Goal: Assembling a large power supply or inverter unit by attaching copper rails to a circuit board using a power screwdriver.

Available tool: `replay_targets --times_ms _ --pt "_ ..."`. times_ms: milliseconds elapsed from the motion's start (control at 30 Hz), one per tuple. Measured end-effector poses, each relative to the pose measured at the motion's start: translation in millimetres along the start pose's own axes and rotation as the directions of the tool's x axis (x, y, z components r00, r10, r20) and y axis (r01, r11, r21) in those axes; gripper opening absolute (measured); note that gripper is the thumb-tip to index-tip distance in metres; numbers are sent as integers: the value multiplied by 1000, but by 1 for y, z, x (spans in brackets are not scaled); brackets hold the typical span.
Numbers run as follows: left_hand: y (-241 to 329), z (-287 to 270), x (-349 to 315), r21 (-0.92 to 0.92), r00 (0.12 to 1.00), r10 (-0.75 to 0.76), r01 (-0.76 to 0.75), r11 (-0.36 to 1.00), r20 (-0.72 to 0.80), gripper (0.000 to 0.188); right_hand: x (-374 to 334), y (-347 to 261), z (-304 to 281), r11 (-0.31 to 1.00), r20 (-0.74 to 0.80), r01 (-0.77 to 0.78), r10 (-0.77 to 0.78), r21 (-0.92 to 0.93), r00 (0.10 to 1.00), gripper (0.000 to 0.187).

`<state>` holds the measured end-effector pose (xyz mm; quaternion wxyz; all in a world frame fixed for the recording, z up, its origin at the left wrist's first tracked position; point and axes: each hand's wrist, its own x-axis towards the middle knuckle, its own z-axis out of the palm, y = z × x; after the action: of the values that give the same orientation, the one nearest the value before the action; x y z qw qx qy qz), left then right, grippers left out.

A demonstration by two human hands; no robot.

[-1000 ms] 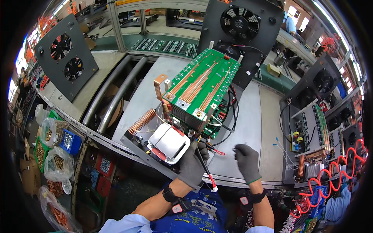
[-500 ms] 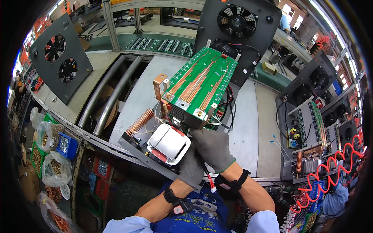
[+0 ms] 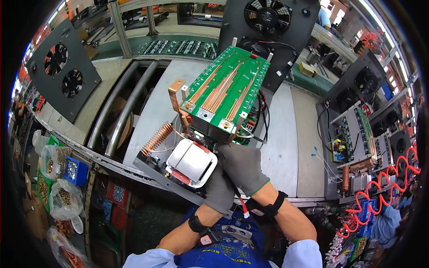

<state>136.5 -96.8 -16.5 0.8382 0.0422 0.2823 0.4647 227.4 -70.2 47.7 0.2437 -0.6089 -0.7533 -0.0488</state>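
Observation:
A large green circuit board (image 3: 225, 87) with copper traces tops a dark block on the chassis in front of me. My right hand (image 3: 242, 166), in a grey glove, bends its fingers in at the block's near right corner; the fingertips are hidden. Close against it, my left hand (image 3: 219, 192) reaches under, beside the silver rectangular part (image 3: 191, 163), its fingers out of sight. Red and black wires with a white connector (image 3: 246, 215) hang below my hands. A copper coil (image 3: 157, 138) sits left of the silver part, below an upright copper strip (image 3: 174, 96).
An upright fan panel (image 3: 268, 27) rises behind the board, and another fan panel (image 3: 62, 71) leans at the left. Metal rollers (image 3: 118, 118) lie left of my unit. A red coiled hose (image 3: 380, 192) hangs at the right. Bags of fasteners (image 3: 65, 196) stand lower left.
The chassis and board appear slightly further left and higher, as does most of the scene. Both hands stay at the same near corner, with little shift.

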Motion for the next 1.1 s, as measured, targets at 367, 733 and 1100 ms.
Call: replay_targets --times_ms 367,733,1100 --pt "11 20 -15 15 1000 -17 18 1000 -17 38 7 3 -12 993 130 -42 27 114 991 8" --pt "11 10 -6 -16 995 102 -103 995 -19 20 -82 91 -9 954 -335 -232 286 192 898 22" --pt "10 19 -11 10 989 90 -90 996 -116 22 -139 208 27 797 18 -594 599 -107 800 18"
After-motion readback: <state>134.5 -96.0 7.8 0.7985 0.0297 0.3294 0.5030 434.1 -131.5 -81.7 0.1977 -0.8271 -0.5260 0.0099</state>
